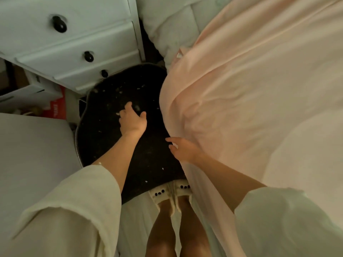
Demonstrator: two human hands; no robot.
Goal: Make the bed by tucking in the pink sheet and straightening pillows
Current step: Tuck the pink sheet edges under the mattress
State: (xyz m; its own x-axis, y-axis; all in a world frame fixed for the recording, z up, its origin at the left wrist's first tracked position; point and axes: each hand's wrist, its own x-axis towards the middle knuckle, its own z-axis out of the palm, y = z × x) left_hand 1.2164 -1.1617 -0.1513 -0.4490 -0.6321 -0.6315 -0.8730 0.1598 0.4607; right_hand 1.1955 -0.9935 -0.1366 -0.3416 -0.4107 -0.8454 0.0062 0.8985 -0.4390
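The fingers (169, 140) of the right hand (182, 150) are lying straight and loosely spread, and they are touching the hanging edge of the pink sheet (241, 80) where it is drooping off the side of the bed; they are not curling around the cloth. The left hand (132, 120) is hanging in the air over the dark rug (115, 145), apart from the sheet, with its palm turned up and its fingers relaxed and slightly bent, holding nothing. The pink sheet is spreading across the whole right side of the scene, lying wrinkled over the bed and bulging out over the near edge, untucked. At the far end, a white quilted pad (172, 25) is showing beyond the sheet, left uncovered at that corner. Whether any pillows are lying there cannot be told. The person is standing at the side of the bed in pale slippers (171, 191) with dark dots on the toes, and both arms are coming out of wide cream sleeves (74, 210). The rug is lying on the floor between the bed and a white chest of drawers (74, 43) with round black knobs, standing at the far left. A grey surface (33, 154) is sitting at the near left, and a red box (57, 106) is showing just beyond it.
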